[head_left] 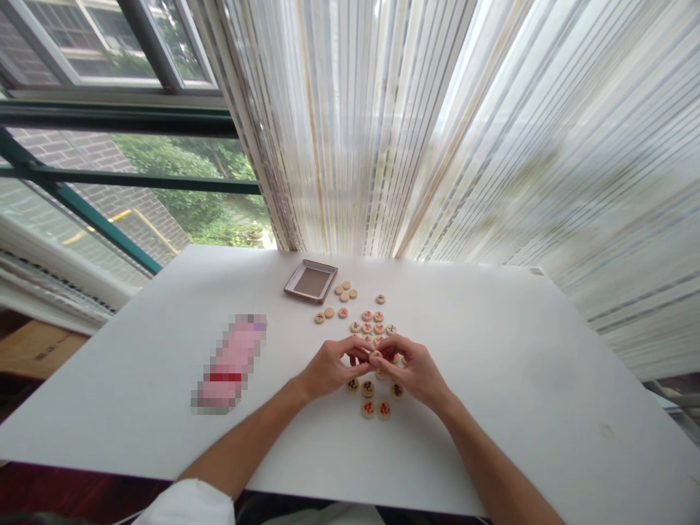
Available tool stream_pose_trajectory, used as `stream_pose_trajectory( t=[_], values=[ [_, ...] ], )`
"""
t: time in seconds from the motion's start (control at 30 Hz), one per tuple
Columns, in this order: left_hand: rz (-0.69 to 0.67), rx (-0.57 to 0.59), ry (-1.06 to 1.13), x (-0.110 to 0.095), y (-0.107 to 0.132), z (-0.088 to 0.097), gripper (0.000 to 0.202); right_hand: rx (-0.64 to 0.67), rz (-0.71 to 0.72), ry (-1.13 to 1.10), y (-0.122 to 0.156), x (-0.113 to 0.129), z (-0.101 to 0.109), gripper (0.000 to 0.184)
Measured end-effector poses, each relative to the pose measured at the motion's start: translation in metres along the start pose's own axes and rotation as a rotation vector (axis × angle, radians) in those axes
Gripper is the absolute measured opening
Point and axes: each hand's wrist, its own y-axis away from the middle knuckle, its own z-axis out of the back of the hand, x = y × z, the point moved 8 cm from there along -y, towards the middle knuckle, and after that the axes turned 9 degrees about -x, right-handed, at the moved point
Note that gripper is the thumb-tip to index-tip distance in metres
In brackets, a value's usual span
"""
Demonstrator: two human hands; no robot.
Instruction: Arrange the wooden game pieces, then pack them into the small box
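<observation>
My left hand (332,367) and my right hand (413,368) meet above the middle of the table. Between their fingertips is a round Chinese chess piece (375,357) with a red mark, and both hands are closed on it. More pieces lie flat around and beneath the hands, some partly covered by the fingers. Closer to me are two red-marked pieces (376,409) side by side. A black-marked piece (367,389) lies just behind them, and another black-marked piece (397,391) is below my right hand. Beyond the fingers, red-marked pieces (372,316) sit in short rows.
A shallow square box tray (289,289) stands at the back, with several blank-side-up pieces (344,297) beside it. A pixelated pink object (235,357) lies on the left of the white table (519,408). Striped curtains (355,131) hang behind the far edge.
</observation>
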Motion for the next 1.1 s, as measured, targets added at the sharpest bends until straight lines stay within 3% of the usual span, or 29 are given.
stream_pose_trajectory(
  t=[0.27,0.43,0.63,0.97,1.1],
  values=[
    [-0.093,-0.005,-0.083,-0.013,0.001,0.000,0.027,-0.065,0.007,0.063,0.001,0.001,0.004,0.018],
    [-0.109,-0.056,-0.111,-0.017,-0.002,0.011,0.031,-0.076,-0.014,0.044,-0.001,0.001,0.012,0.021],
    [-0.058,-0.179,-0.099,-0.009,-0.008,0.028,0.029,-0.253,-0.002,0.062,-0.007,-0.002,0.043,0.027],
    [-0.031,-0.180,-0.042,-0.004,-0.010,0.033,0.028,-0.575,0.004,0.085,-0.009,-0.008,0.087,0.025],
    [-0.010,-0.186,-0.024,-0.003,-0.010,0.032,0.029,-0.607,0.022,0.092,-0.005,-0.005,0.088,0.024]
  ],
)
